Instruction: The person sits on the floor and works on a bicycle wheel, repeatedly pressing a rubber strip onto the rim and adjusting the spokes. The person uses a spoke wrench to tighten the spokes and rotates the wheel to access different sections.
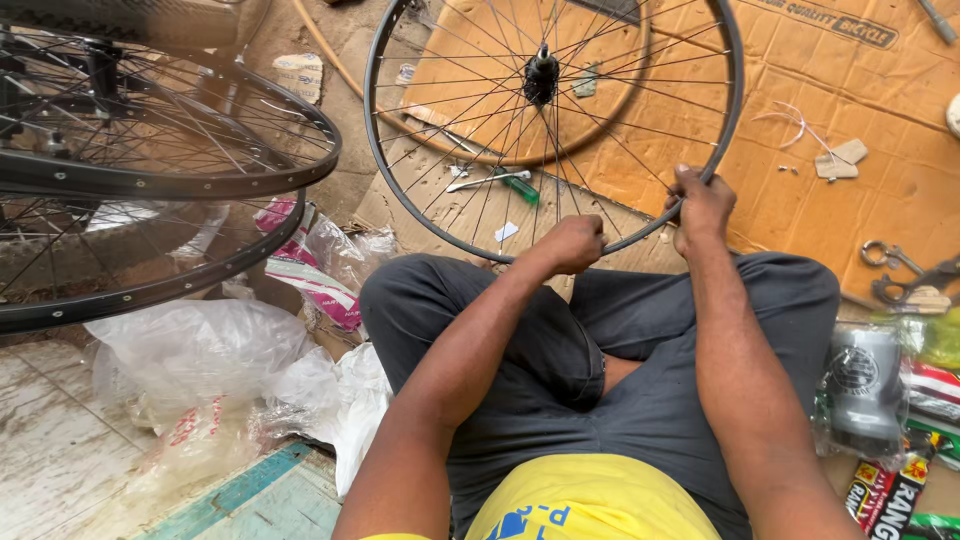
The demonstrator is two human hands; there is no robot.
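While both my left hand (pixel 572 243) and right hand (pixel 702 205) grip the bicycle wheel (pixel 553 130) near its rim, spoke work seems underway; next needs steady rotation.

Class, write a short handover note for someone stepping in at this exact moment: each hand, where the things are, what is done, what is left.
Left hand: closed at the near rim of the bicycle wheel, among the spokes.
Right hand: gripping the rim.
The wheel stands over cardboard, against the crossed legs. A screwdriver lies beyond it; two more wheels are stacked on the left.
Done: wheel held steady, no tyre on it.
Left: cannot be told.
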